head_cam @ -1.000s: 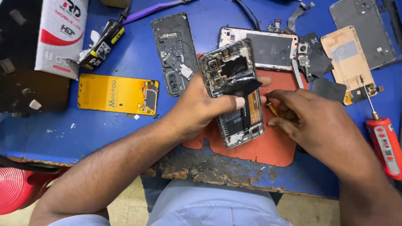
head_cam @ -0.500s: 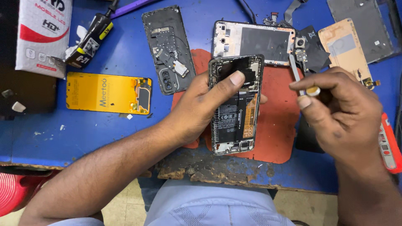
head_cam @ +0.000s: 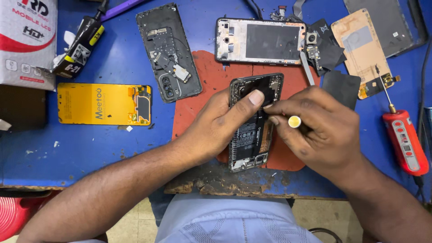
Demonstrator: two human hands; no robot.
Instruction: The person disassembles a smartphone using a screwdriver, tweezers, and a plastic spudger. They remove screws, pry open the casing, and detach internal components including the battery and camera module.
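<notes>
Opened phone [head_cam: 252,130] lay on the red mat [head_cam: 202,81], at its centre. Left hand [head_cam: 220,126] gripped the phone's edge, thumb pressed on the upper board. Right hand [head_cam: 319,130] pinched a small screwdriver [head_cam: 294,121], tip down at the phone's upper right. I'd have kept the driver vertical, with light pressure and the thumb pinning the frame. Red screwdriver [head_cam: 405,141] lay idle right of the mat.

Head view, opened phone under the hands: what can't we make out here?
- Tool tip: the right hand covers the small tool; only its round end shows.
- Opened phone: the left hand and its thumb hide the left edge and part of the top.
- Red screwdriver: the lower end is hidden behind the right forearm.
- White box: cut off by the left and top edges.
</notes>
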